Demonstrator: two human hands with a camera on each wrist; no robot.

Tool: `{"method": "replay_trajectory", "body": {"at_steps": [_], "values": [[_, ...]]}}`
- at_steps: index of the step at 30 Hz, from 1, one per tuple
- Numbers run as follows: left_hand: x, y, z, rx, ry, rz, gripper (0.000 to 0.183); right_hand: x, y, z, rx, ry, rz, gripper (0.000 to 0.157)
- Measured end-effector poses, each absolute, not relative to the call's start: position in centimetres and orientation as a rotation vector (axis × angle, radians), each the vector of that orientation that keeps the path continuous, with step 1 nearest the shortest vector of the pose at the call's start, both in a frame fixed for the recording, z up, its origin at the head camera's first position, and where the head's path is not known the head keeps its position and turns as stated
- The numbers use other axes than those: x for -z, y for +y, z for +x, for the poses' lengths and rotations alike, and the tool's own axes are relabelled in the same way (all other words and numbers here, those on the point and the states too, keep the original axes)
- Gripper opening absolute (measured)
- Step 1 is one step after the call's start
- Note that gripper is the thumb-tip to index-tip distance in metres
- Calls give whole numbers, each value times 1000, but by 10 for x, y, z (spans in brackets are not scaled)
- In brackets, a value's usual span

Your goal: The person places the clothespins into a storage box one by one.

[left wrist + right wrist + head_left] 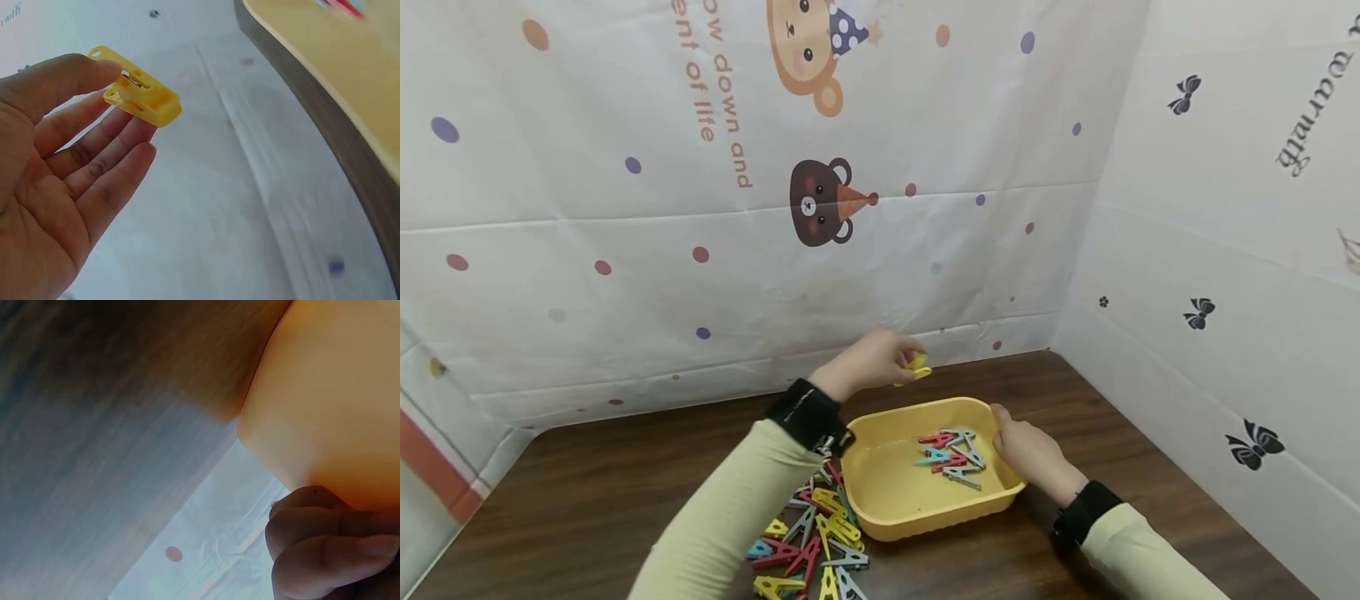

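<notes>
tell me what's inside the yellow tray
Red, light blue and grey clothespins lie in a loose cluster inside the yellow tray, nearer its right side. The patch directly under them is covered, so anything beneath the cluster can't be seen.

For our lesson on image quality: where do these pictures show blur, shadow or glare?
Head: bright, heaped clothespins fairly sharp; left wrist: yellow clothespin crisp, yellow tray behind blurred; right wrist: right hand shadowed, wood-grain tabletop blurred, with pale sheen.
</notes>
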State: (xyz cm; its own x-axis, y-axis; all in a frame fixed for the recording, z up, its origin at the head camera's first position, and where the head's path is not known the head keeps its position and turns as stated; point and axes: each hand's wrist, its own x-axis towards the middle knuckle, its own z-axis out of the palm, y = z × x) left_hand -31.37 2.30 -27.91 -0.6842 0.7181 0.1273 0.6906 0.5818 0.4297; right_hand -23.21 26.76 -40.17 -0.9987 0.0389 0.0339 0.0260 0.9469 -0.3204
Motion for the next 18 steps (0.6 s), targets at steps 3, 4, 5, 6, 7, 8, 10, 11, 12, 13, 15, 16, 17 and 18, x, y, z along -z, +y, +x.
{"method": "replay_trajectory", "body": {"at_steps": [3, 4, 5, 6, 7, 8, 10, 11, 12, 13, 15, 16, 17, 18], "values": [[284, 48, -315, -720, 2707, 1246, 40, 402, 267, -233, -512, -3067, -62, 54], [287, 55, -315, -711, 2699, 1252, 40, 402, 266, -233, -515, -3069, -63, 54], [291, 62, -316, -711, 2687, 1263, 40, 402, 266, -234, -521, -3072, -66, 54], [295, 68, -315, -704, 2680, 1269, 40, 402, 266, -234, -524, -3074, -67, 54], [299, 73, -315, -688, 2676, 1279, 40, 402, 266, -234, -525, -3073, -65, 54], [303, 77, -314, -674, 2669, 1287, 40, 402, 267, -233, -530, -3072, -63, 53], [312, 83, -313, -648, 2656, 1289, 40, 402, 267, -233, -536, -3069, -55, 53], [317, 85, -311, -636, 2649, 1285, 40, 402, 267, -232, -538, -3067, -52, 53], [321, 86, -309, -611, 2648, 1280, 40, 402, 267, -232, -535, -3063, -46, 53], [326, 88, -308, -590, 2640, 1275, 40, 402, 267, -231, -532, -3063, -44, 53], [336, 89, -306, -549, 2617, 1266, 39, 402, 267, -231, -526, -3062, -46, 53], [341, 90, -305, -516, 2608, 1263, 39, 402, 267, -231, -523, -3062, -47, 53], [345, 91, -304, -486, 2595, 1258, 38, 402, 267, -230, -521, -3064, -52, 53], [349, 92, -304, -461, 2579, 1251, 38, 402, 267, -230, -520, -3064, -50, 53]]}}
